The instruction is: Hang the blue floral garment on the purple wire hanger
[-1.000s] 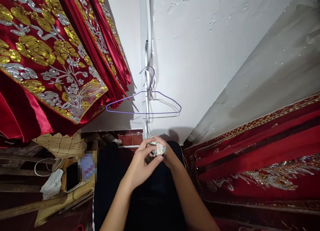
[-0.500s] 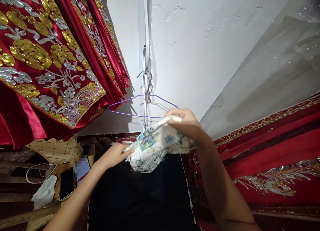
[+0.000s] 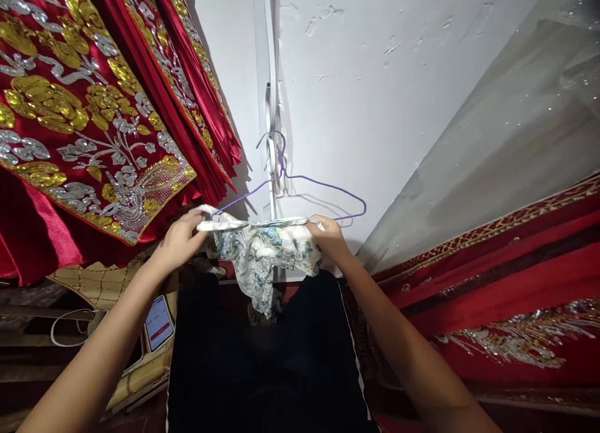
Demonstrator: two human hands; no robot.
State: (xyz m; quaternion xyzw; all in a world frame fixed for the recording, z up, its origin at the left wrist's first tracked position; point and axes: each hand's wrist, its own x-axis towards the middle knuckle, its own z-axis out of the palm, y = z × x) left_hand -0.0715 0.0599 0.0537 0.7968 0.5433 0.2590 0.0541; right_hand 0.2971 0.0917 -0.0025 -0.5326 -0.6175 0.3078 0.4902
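Hanging before a white wall (image 3: 398, 95), a purple wire hanger (image 3: 282, 170) stands partly behind a floral cloth (image 3: 276, 245), whose upper edge spans two closed grips: the left hand (image 3: 180, 240) on a pale band (image 3: 225, 225) at the hanger's left end, the right hand (image 3: 329, 236) pinching short of the bare right end. Fitting cloth to hanger appears the step in hand; the next move seems to call for working the right side outward over that end. Hidden: the hanger's left corner; whether the band loops it is unclear.
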